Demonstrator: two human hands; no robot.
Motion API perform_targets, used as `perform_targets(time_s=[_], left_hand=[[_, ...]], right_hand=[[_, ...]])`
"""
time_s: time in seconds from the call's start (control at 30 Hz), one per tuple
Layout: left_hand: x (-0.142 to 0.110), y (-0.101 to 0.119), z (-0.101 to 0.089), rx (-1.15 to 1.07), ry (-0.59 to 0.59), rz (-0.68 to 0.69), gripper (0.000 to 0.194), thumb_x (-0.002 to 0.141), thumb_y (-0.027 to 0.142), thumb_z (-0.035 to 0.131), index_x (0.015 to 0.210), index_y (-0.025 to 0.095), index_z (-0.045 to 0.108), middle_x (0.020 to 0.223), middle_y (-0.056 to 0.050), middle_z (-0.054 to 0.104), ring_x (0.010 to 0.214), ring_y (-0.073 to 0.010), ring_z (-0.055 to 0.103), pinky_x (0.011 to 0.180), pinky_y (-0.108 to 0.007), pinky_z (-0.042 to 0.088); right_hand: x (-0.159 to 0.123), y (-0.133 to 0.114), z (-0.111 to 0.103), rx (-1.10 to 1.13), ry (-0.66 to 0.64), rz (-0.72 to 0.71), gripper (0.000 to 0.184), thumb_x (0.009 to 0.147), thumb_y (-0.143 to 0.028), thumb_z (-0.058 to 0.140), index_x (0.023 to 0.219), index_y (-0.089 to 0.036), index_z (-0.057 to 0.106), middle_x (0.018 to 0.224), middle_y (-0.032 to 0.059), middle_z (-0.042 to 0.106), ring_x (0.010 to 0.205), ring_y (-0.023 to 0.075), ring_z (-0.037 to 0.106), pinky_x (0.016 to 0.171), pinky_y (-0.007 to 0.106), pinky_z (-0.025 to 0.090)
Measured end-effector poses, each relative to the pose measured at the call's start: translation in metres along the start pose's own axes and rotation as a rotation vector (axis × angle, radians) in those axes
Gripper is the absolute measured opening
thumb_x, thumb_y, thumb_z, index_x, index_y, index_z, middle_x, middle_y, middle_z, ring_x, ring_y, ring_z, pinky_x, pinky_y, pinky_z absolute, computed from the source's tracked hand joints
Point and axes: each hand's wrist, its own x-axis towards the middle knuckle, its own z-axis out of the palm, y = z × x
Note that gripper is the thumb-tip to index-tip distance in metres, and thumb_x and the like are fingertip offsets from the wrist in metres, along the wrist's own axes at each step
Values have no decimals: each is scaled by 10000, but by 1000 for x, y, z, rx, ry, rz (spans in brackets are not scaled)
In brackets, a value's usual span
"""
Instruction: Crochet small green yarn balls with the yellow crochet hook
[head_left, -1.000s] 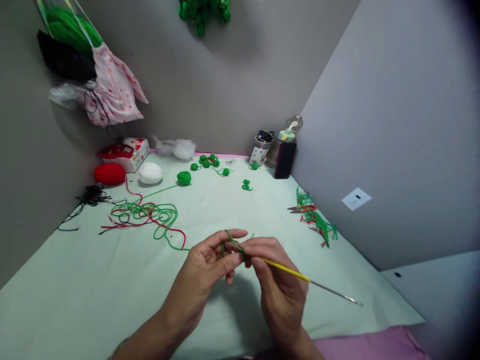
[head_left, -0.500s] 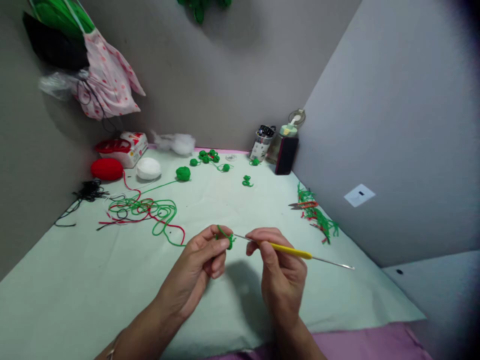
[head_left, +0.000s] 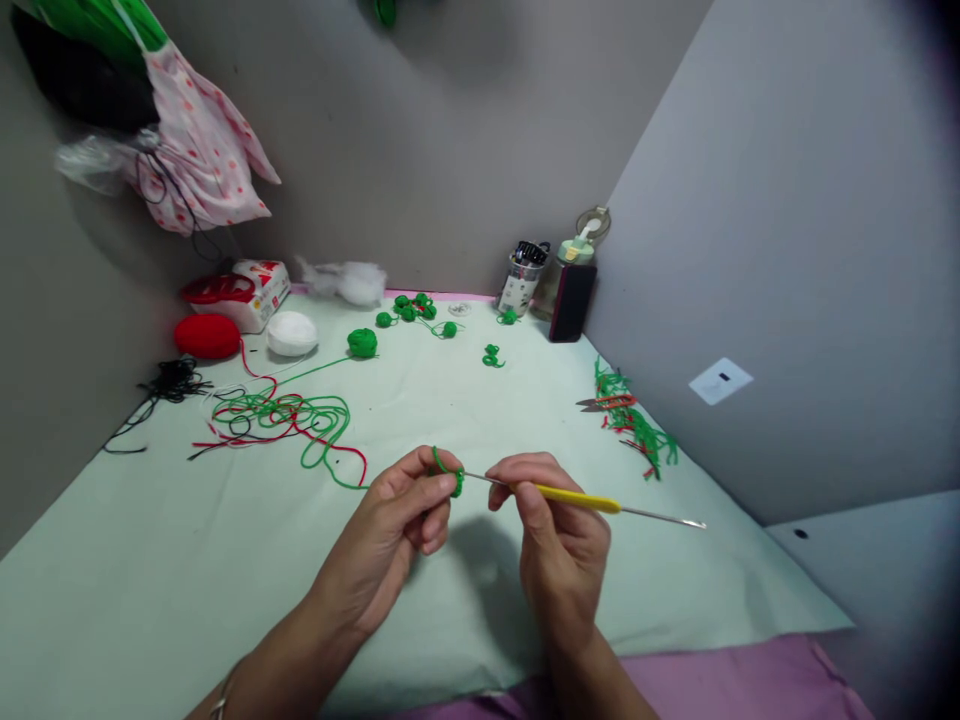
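Observation:
Between the thumb and fingers of my left hand is pinched a small green crochet piece, and a strand of green yarn loops over the index finger. My right hand grips a crochet hook by its yellow handle, pen-style. The hook's thin metal end points left and meets the crochet piece; whether its tip is inside a stitch is too small to tell. Its other metal end sticks out to the right. Green yarn runs from behind my left hand to loose coils on the table.
Red yarn, white yarn and a green yarn ball lie at the back left. Several small green pieces sit at the back. Thread snips rest on yarn scraps at right. A phone leans on a bottle.
The hook's tip has come closer against the green crochet piece, with my right hand shifted slightly left. The whole view has tilted a little; my left hand keeps its pinch.

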Motion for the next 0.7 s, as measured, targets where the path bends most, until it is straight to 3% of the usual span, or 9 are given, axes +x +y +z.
perform_targets(time_s=[0.3, 0.43, 0.57, 0.7], left_hand=[[-3, -4, 2, 98, -20, 53, 193, 814, 286, 874, 894, 169, 744, 575, 85, 490, 472, -38, 362, 455, -155, 313], [-6, -3, 4, 135, -19, 78, 316, 825, 298, 884, 1086, 189, 742, 648, 88, 546, 445, -20, 375, 439, -161, 297], [-9, 2, 4, 153, -23, 83, 486, 852, 296, 867, 1294, 213, 683, 682, 88, 563, 441, -16, 359, 432, -166, 283], [-14, 6, 3, 152, -52, 73, 575, 832, 295, 877, 1362, 235, 661, 809, 58, 597, 468, -12, 387, 439, -177, 288]], right_hand=[[1, -3, 0, -57, -52, -42, 222, 1035, -155, 602, 1050, -271, 791, 917, 19, 746, 797, 148, 655, 705, 285, 544], [2, -3, 1, 9, -91, -12, 208, 1032, -199, 636, 1074, -301, 813, 985, 34, 790, 833, 162, 672, 727, 295, 557], [4, -2, 1, 125, -98, 99, 177, 1031, -252, 656, 1043, -306, 825, 987, 33, 794, 788, 151, 668, 717, 294, 556], [7, -2, 1, 295, -104, 271, 157, 1026, -326, 671, 992, -277, 817, 942, 25, 761, 717, 127, 659, 682, 279, 546]])
